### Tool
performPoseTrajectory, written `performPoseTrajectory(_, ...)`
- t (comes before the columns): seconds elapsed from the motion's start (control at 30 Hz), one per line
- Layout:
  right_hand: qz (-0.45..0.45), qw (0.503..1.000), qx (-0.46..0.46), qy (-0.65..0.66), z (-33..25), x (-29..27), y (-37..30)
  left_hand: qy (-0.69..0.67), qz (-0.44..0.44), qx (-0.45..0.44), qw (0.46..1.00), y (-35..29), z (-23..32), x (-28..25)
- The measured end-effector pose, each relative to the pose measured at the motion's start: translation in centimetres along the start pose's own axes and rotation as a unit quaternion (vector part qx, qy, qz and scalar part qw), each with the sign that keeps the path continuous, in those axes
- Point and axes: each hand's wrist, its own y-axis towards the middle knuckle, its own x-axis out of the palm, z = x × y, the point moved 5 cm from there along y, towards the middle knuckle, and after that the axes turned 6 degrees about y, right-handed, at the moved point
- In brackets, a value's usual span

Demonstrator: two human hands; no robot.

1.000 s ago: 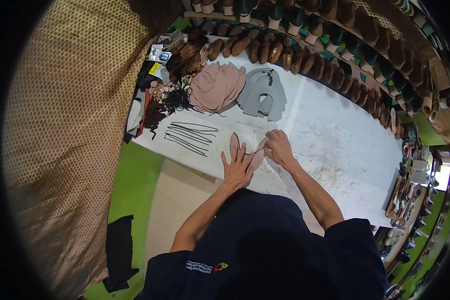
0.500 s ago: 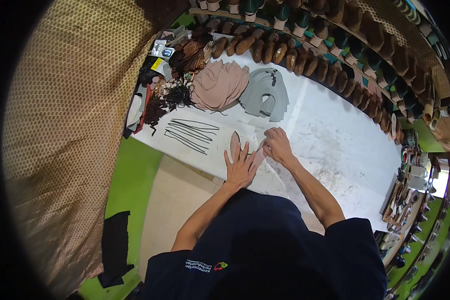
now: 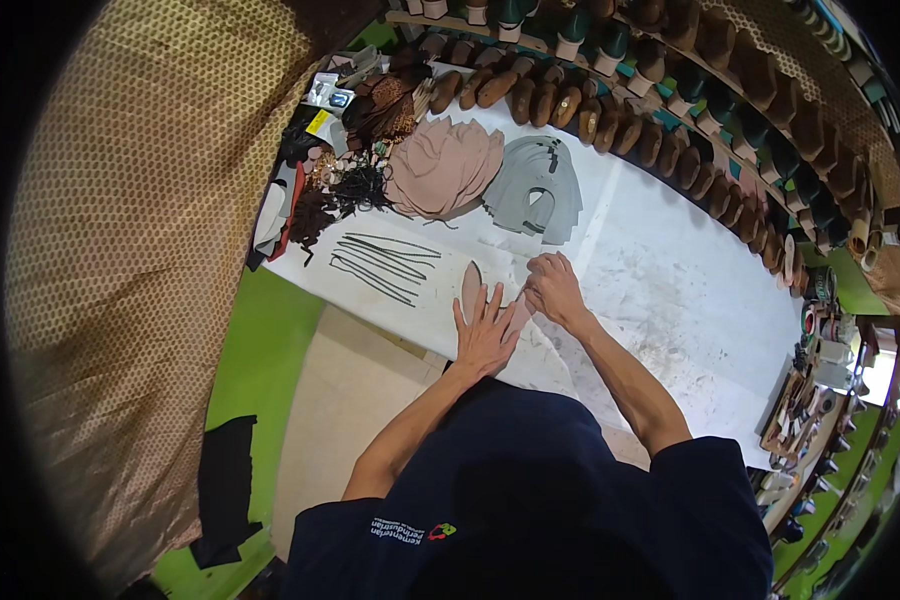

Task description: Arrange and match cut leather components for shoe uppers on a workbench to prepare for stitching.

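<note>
With its fingers spread, my left hand (image 3: 485,338) presses flat on pink pieces shaped like shoe insoles, on the white-covered table. The tip of one pink piece (image 3: 471,284), which has a dark edge, shows beyond those fingers. Another pink piece (image 3: 519,314) runs between my hands. At its far end my right hand (image 3: 554,290) is closed in a pinch; what its fingertips hold is hidden. Left of my hands lie several thin dark cords (image 3: 385,266) in a row.
Beyond my hands are a fanned heap of pink cutouts (image 3: 444,168) and a stack of grey curved pieces (image 3: 536,190). Dark tangled cords (image 3: 360,187) fill the table's left end. Wooden shoe lasts (image 3: 543,104) line the back edge. Tools (image 3: 798,405) crowd the right end.
Both hands keep nearly the same place and pose on the pink pieces. The whole view has shifted slightly.
</note>
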Motion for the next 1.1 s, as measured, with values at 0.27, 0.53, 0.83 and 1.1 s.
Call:
performPoseTrajectory(0.27, -0.007, 1.000, 0.006, 0.005, 0.1, 0.2, 0.3, -0.003, -0.006, -0.006, 1.000, 0.6, -0.2, 0.2)
performPoseTrajectory(0.53, -0.010, 1.000, 0.009, -0.001, 0.0, 0.3, 0.3, -0.001, -0.004, 0.002, 1.000, 0.8, -0.1, 0.5)
performPoseTrajectory(0.83, -0.010, 1.000, 0.014, -0.021, 0.0, 0.5, 0.7, -0.001, -0.011, 0.008, 1.000, 1.3, 0.0, 0.2)
performPoseTrajectory(1.1, 0.002, 0.999, 0.036, 0.004, 0.0, 0.0, 0.1, 0.015, -0.012, 0.003, 1.000, 1.9, 0.0, 0.8)
